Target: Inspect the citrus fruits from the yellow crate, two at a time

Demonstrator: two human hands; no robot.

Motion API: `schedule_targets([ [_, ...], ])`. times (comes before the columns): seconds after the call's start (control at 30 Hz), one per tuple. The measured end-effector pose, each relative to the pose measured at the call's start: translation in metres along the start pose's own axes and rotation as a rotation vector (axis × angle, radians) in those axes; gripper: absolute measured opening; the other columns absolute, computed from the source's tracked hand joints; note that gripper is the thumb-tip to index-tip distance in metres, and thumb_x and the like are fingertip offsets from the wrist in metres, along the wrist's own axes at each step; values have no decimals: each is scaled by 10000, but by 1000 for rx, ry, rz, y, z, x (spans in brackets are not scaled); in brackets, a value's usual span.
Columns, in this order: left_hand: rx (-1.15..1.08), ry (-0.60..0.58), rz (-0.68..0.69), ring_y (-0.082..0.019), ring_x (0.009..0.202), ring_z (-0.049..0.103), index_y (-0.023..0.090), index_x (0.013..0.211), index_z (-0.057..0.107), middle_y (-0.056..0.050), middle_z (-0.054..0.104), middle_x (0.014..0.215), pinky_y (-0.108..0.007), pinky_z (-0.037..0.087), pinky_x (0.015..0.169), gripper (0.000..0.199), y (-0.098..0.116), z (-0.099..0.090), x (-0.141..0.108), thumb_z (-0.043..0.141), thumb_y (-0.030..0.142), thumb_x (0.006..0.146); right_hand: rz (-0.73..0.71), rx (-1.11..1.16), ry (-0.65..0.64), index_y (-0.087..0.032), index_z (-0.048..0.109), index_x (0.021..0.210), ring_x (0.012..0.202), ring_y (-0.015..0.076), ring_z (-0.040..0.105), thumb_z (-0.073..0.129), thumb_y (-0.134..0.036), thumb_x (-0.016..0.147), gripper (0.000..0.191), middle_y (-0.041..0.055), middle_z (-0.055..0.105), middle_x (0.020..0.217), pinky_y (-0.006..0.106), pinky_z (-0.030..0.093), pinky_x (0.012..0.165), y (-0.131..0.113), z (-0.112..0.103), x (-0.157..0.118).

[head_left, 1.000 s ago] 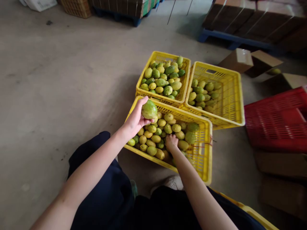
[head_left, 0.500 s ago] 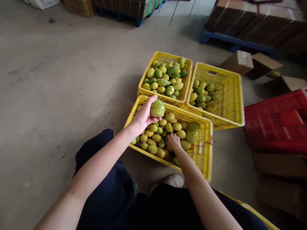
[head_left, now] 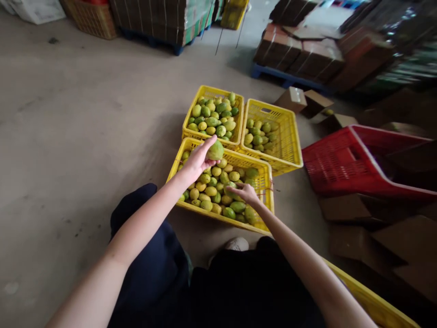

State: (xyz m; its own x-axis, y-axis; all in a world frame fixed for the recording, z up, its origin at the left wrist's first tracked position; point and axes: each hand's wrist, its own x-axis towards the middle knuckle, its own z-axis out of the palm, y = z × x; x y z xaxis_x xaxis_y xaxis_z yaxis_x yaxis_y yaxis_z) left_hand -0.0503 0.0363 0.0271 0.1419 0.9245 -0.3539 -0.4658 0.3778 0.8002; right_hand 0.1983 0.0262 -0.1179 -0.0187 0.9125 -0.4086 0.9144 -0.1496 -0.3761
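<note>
My left hand [head_left: 199,160] is closed around a green papaya [head_left: 215,151], held above the near yellow crate [head_left: 218,222]. Inside that crate lie many smaller yellow and green papayas [head_left: 206,205]. Lower and to the right, my right hand [head_left: 246,192] has its fingers and thumb on a greenish papaya [head_left: 231,187], just over the pile. Part of that fruit is hidden by the fingers.
Behind stand a full yellow crate [head_left: 241,107] of papayas and a partly filled yellow crate [head_left: 288,150]. On the right are a red crate [head_left: 327,159] and open cardboard boxes [head_left: 344,207]. Strapped cartons [head_left: 278,50] sit on a blue pallet [head_left: 269,70] at the back.
My right hand has risen out of the pile and now has a papaya at its fingers. My left hand keeps its papaya. The view has swung to the right.
</note>
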Motion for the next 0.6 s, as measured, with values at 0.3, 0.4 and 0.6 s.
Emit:
schedule_targets([
  [0.3, 268, -149, 192, -177, 996, 629, 181, 1013, 551, -69, 645, 1116, -271, 523, 815, 474, -27, 10, -12, 793, 435, 695, -41, 1574, 123, -230, 627, 943, 838, 262, 697, 524, -651, 780, 463, 66, 720, 846, 318, 554, 586, -61, -82, -92],
  [0.4, 317, -227, 280, -183, 966, 630, 168, 1001, 599, -71, 651, 1082, -286, 510, 842, 550, -45, 15, -14, 847, 453, 602, -55, 1853, 55, -231, 650, 876, 765, 266, 707, 554, -646, 770, 438, 65, 731, 789, 323, 547, 517, -73, -83, -103],
  [0.6, 447, -349, 383, -161, 869, 633, 191, 1087, 647, -59, 663, 1047, -292, 511, 825, 575, -62, 18, -18, 846, 439, 609, -83, 1901, 154, -187, 692, 726, 676, 230, 695, 622, -576, 743, 395, 38, 706, 641, 313, 559, 572, -85, -69, -87],
])
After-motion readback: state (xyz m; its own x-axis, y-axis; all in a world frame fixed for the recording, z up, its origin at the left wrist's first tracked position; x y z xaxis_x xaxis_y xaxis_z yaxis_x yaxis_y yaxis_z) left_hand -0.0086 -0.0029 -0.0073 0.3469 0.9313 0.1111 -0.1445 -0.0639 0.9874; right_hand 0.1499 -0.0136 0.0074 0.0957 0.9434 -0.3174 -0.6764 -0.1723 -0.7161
